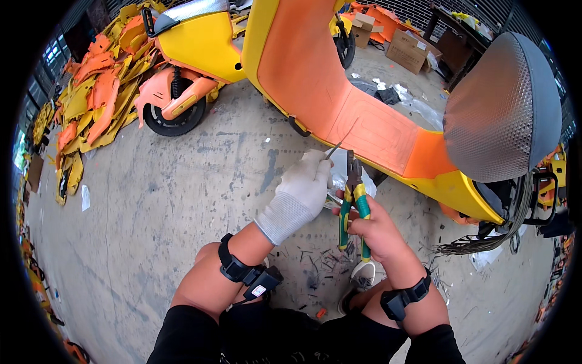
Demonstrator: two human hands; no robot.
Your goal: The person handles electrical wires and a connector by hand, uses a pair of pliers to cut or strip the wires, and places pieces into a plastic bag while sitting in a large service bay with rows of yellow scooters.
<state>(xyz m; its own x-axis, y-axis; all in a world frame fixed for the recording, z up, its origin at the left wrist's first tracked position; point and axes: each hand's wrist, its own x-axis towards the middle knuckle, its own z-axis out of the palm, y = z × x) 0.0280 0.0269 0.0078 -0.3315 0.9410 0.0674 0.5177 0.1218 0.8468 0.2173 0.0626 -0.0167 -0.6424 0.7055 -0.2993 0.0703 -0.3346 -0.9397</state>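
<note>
Left hand: gloved in white, fingers closed, pinching a thin dark strip that pokes out ahead of it toward an orange floor panel on a scooter; contact between strip and panel not certain. Right hand: bare, curled around the partly spread green and yellow handles of pliers, their nose pointing forward, just beside the left hand; whether the nose is fully closed, cannot tell. Risks, by judgement: strip slipping or twisting, the glove giving a loose pinch on so thin a thing; gloved fingers nipped, the nose being so near; panel scratched, should the strip's tip or the pliers drag across it; bare fingers pinched, should the handles close suddenly. Surface: grey concrete floor, stained and scuffed, with dark clippings strewn below and between the hands. Room: heap of yellow and orange panels, far ahead and left of the left hand; second scooter, nearer, same side; cardboard box, well beyond the right hand; silver seat and bundle of grey strands, out to its right
</note>
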